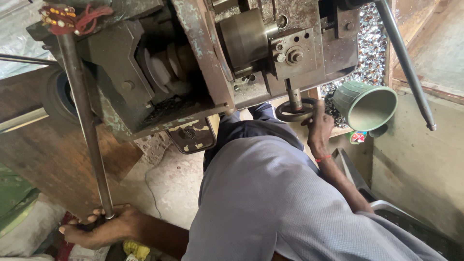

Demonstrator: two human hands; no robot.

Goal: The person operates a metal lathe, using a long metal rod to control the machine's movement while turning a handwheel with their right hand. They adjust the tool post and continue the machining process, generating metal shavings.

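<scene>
While the left hand (104,227) is closed round the long lever (84,121) and the right hand's (320,128) fingers are held at the die ring (295,110) under the press ram (293,94), those fingers could be crushed if the lever is pulled.

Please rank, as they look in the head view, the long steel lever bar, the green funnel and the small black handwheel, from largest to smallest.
1. long steel lever bar, gripped by the left hand
2. green funnel
3. small black handwheel, touched by the right hand; its size is unsure.

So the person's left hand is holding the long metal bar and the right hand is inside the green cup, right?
Not quite. In the head view the right hand is at the round die ring under the press, beside the green cup, not inside it. The left hand does hold the long metal bar.
</scene>
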